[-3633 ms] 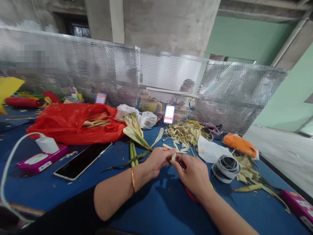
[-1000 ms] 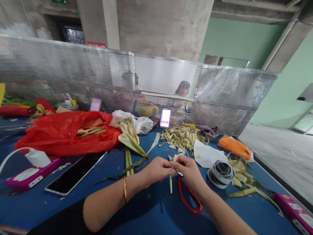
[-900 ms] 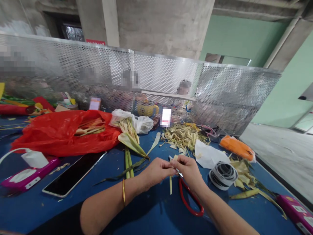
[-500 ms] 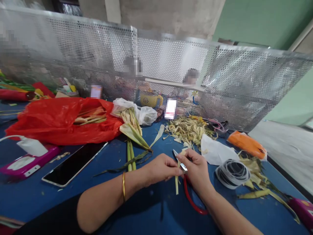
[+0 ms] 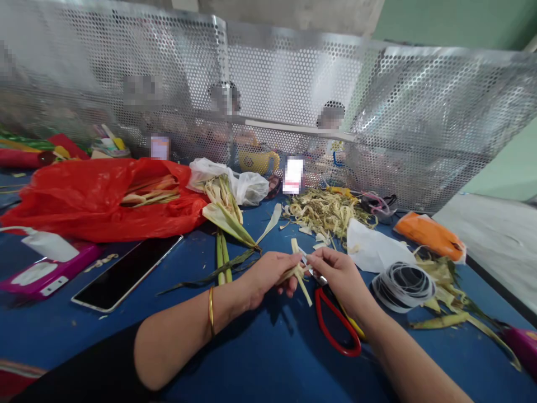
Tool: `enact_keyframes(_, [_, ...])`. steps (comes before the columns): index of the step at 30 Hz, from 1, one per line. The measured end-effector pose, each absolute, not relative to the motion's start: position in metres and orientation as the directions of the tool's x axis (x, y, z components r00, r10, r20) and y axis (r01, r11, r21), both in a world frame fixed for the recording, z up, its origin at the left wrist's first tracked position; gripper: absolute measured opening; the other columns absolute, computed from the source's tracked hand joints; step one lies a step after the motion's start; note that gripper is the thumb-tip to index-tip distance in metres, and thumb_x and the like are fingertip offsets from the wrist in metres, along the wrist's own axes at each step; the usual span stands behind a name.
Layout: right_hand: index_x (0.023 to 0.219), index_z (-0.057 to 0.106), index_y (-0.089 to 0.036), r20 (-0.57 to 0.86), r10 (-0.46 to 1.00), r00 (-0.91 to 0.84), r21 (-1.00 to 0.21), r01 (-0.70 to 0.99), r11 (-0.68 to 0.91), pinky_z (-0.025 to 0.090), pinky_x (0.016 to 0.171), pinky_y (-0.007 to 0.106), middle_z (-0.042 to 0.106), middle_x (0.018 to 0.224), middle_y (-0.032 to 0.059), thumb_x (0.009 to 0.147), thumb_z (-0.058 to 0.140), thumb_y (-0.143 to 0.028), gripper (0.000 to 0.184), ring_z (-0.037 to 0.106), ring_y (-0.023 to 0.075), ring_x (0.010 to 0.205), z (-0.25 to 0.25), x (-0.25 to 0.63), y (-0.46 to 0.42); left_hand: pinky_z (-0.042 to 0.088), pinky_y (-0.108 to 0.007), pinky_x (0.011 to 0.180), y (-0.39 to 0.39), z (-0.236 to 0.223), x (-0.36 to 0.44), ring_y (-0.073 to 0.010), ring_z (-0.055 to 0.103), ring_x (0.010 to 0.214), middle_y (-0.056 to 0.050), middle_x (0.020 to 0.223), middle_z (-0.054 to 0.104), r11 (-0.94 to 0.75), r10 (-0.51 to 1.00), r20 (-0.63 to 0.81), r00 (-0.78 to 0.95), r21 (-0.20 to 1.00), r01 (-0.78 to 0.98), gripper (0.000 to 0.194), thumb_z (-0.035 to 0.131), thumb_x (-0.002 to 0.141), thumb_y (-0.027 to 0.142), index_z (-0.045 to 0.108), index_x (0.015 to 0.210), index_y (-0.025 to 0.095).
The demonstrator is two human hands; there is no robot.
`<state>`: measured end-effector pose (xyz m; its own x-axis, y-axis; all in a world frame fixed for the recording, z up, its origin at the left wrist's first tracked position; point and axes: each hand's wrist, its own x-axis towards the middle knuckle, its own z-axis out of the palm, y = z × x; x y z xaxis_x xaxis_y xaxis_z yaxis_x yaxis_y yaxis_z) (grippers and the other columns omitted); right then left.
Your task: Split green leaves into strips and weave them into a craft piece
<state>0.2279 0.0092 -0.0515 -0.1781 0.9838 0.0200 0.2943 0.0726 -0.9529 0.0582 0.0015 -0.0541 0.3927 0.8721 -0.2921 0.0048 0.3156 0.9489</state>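
The pale husk strip [image 5: 307, 294] is at the fingertips of my left hand [image 5: 268, 274] — that hand is closed, pinching it with thumb and fingers. Its long axis runs from a far end pointing away from me to a near end angled toward me and a little to the right. It sits between my two hands, with the left one nearer, since it holds it.

My right hand [image 5: 344, 280] comes in from the other side, fingers curled around the scissors [image 5: 349, 352]. Their red handles slant down toward me, and the blade side reaches up toward the strip; whether my right fingertips also pinch the husk, I can't quite tell.

Below my wrists spreads the blue counter [image 5: 251, 358]. Beyond the strip lies a shredded heap [image 5: 327, 215], with a white sheet [image 5: 369, 246] to its near right. The wire coil [image 5: 403, 286] is just beside my right hand, bounding that side. Green stalks [image 5: 220, 254] lie beyond my left forearm — and farther left are the dark phone [image 5: 126, 274] and the red bag [image 5: 88, 196]. A perforated screen [image 5: 293, 73] stands across the far side.
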Motion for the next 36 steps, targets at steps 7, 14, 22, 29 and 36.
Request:
enact_keyframes(7, [0.059,0.055,-0.019,0.127,0.990,-0.058,-0.845,0.516,0.139,0.030,0.050,0.025,0.049,0.050,-0.0032,0.080,0.058,-0.042,0.031,0.040,0.0114,0.051,-0.064,0.226,0.011,0.033,-0.021,0.047,-0.001,-0.052,0.058,-0.0083,0.048,0.044,0.001,0.049,0.057,0.316,0.856,-0.307,0.415,0.947,0.050,0.031,0.070,0.067,0.042,0.069,0.073,0.012])
enact_keyframes(14, [0.097,0.066,-0.021,0.673,0.679,-0.294,-0.347,0.685,0.641,0.040,0.078,0.034,0.063,0.090,0.0065,0.089,0.053,-0.024,0.016,0.057,0.0201,0.086,-0.036,0.233,-0.004,0.045,-0.025,0.063,0.002,-0.048,0.056,-0.0156,0.064,0.063,-0.007,0.070,0.070,0.454,0.848,-0.367,0.382,0.875,-0.166,0.037,0.067,0.070,0.045,0.069,0.086,0.011])
enact_keyframes(22, [0.099,0.061,-0.014,0.454,0.426,-0.783,0.220,0.562,0.798,0.036,0.074,0.036,0.064,0.083,0.0078,0.096,0.035,-0.013,0.026,0.055,0.0197,0.077,-0.053,0.212,-0.016,0.039,-0.022,0.062,0.008,-0.054,0.056,-0.0106,0.054,0.063,-0.004,0.069,0.063,0.424,0.865,-0.287,0.411,0.857,-0.294,0.020,0.074,0.057,0.023,0.067,0.071,0.010])
enact_keyframes(29, [0.081,0.058,-0.015,0.530,0.372,-0.762,0.178,0.529,0.830,0.040,0.077,0.034,0.061,0.074,0.0066,0.096,0.029,-0.011,0.033,0.053,0.0181,0.070,-0.061,0.210,-0.020,0.037,-0.024,0.059,0.002,-0.055,0.062,-0.0105,0.051,0.059,-0.003,0.063,0.061,0.434,0.874,-0.315,0.371,0.849,-0.302,0.023,0.076,0.050,0.025,0.066,0.065,0.010])
enact_keyframes(36, [0.089,0.060,-0.016,0.549,0.326,-0.769,0.137,0.468,0.873,0.042,0.088,0.036,0.063,0.076,0.0071,0.094,0.033,-0.009,0.028,0.058,0.0197,0.078,-0.066,0.205,-0.023,0.034,-0.021,0.053,-0.002,-0.055,0.065,-0.0101,0.051,0.058,-0.004,0.064,0.062,0.416,0.893,-0.312,0.323,0.846,-0.332,0.028,0.078,0.048,0.023,0.069,0.069,0.009])
